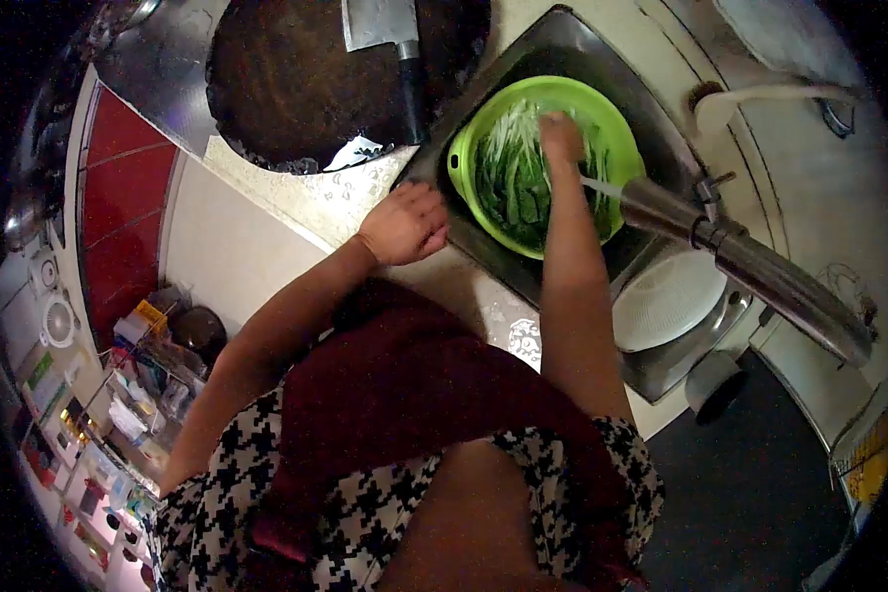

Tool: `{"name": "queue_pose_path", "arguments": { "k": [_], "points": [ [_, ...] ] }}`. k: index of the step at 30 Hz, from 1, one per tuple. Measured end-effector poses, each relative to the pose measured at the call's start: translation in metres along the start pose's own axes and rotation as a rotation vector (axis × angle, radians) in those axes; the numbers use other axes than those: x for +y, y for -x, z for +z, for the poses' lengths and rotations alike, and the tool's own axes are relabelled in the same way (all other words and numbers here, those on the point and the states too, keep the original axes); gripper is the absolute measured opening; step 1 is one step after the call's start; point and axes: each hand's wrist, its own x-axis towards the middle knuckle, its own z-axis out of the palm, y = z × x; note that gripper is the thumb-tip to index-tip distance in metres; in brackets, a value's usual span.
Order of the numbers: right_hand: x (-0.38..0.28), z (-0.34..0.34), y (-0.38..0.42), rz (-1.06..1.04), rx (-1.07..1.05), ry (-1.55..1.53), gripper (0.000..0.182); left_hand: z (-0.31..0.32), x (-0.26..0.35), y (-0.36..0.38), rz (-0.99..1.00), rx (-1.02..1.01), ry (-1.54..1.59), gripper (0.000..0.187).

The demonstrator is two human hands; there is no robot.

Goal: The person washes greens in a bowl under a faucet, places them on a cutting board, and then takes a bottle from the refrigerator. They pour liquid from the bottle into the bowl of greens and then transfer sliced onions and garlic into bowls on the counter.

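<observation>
A lime-green basin (pixel 627 128) sits in the dark sink, filled with long leafy greens (pixel 523 187) with pale stems. My right hand (pixel 561 143) is down in the basin among the greens, fingers curled in against the stems and partly hidden. Water runs from the metal faucet (pixel 661 209) into the basin beside my right wrist. My left hand (pixel 407 225) rests at the near left edge of the sink (pixel 523 286), its fingers curled in and nothing visible in them.
A cleaver (pixel 411 89) lies on a round, dark chopping board (pixel 296 79) left of the sink. Right of the basin, a white ribbed colander (pixel 671 301) sits in the second sink bowl, with a dark cup (pixel 715 383) nearby. A brush (pixel 760 96) lies behind the faucet.
</observation>
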Motion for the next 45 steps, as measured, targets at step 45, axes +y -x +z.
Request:
{"name": "queue_pose_path", "arguments": {
  "k": [45],
  "points": [
    [0.038,-0.022,0.003,-0.311,-0.265,-0.277,0.031,-0.004,0.003,-0.001,0.003,-0.001,0.001,0.012]
  ]
}}
